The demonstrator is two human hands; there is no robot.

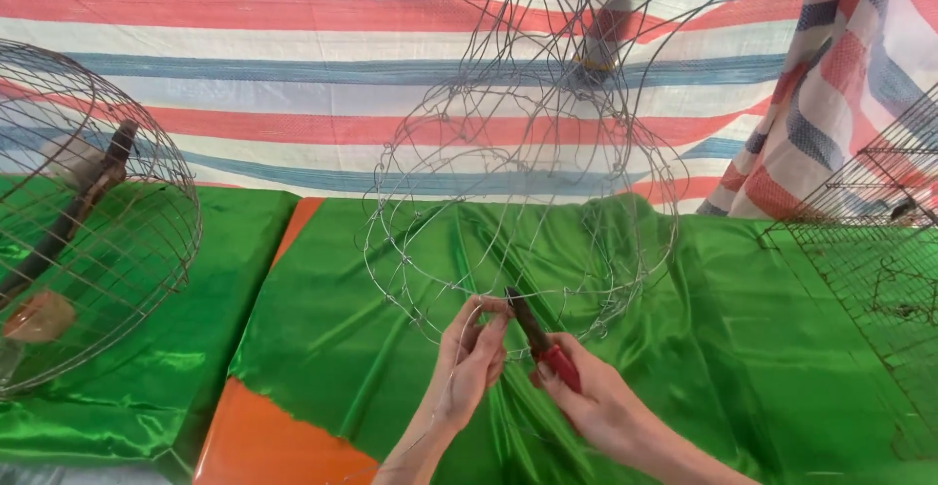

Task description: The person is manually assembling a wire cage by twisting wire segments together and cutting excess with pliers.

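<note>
1. Fingers (486,321) of the left hand (469,363) are pinched together on a strand at the lower rim of the wire frame (518,182). The grip sits at the frame's bottom edge, above the middle of the counter (322,348).

2. Fingers of the right hand (596,402) are wrapped tight around the red handles of the pliers (537,338). Whether the plier tips are shut on a wire cannot be told; the tips are too small in the head view.

3. Pliers, long axis: runs from the red handles at lower right up and leftward to the dark tips. The tips end just beside the left fingertips, at the same stretch of rim.

4. Wire frame, position: a rounded, unfinished lattice of thin wire, standing upright ahead of both hands and rising to a bound neck at the top. Its lower rim is the part nearest the hands; the rest extends up and away from them.

5. Key relation: the pinched strand lies directly up and left of the plier tips, with the left hand nearer to it than the right.

6. Surroundings, head view:
   - Green cloth covers the counter, with an orange sheet showing at its near left edge.
   - A finished domed cage (88,241) stands at the left edge.
   - A flat mesh panel (870,260) stands at the right edge.
   - A striped tarpaulin (293,65) hangs behind.
</note>
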